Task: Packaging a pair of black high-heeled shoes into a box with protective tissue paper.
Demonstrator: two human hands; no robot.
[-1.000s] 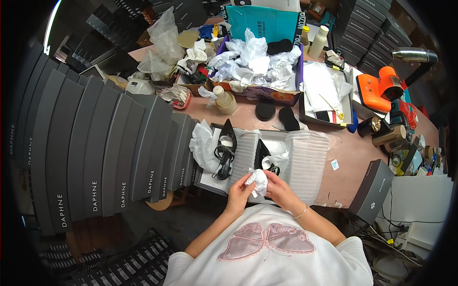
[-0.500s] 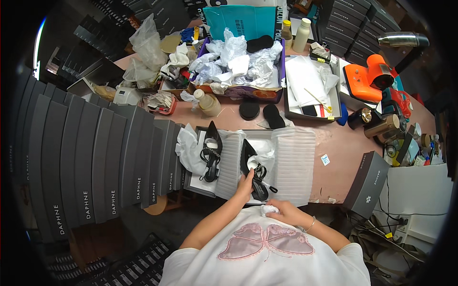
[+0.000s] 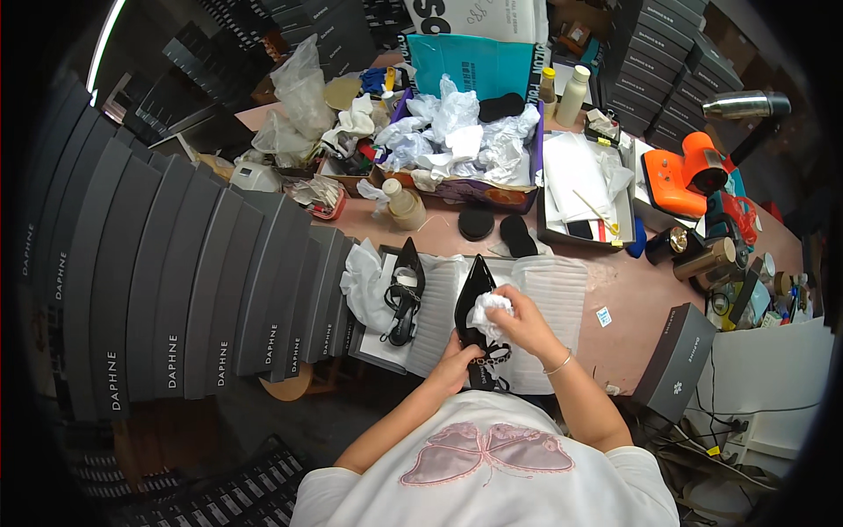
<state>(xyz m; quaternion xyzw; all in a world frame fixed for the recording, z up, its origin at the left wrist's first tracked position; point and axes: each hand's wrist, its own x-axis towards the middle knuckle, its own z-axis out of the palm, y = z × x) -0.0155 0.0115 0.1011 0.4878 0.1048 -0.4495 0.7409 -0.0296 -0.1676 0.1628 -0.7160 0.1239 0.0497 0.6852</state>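
My left hand [image 3: 454,363] is closed round the side of a black pointed shoe [image 3: 474,285] with a chain strap, toe pointing away from me. My right hand [image 3: 527,327] grips a crumpled white wad [image 3: 489,316], paper or cloth, pressed against the shoe's upper and hiding part of it. To the left, the matching black shoe [image 3: 406,300] lies in an open grey shoebox [image 3: 376,351]. White ribbed wrapping sheet [image 3: 551,307] spreads beneath and beside the held shoe. White tissue paper [image 3: 367,281] bunches at the box's left edge.
Grey shoeboxes [image 3: 189,290] stand in a row at left. A purple box [image 3: 479,191] of crumpled paper, a squeeze bottle [image 3: 405,206] and two black pads [image 3: 476,225] lie beyond. An orange device [image 3: 680,180] stands right, above a grey box lid [image 3: 674,358].
My right hand has brought the white wad up from beside my shirt onto the shoe. My left hand still holds the shoe, now nearer its heel end. The whole view has shifted slightly.
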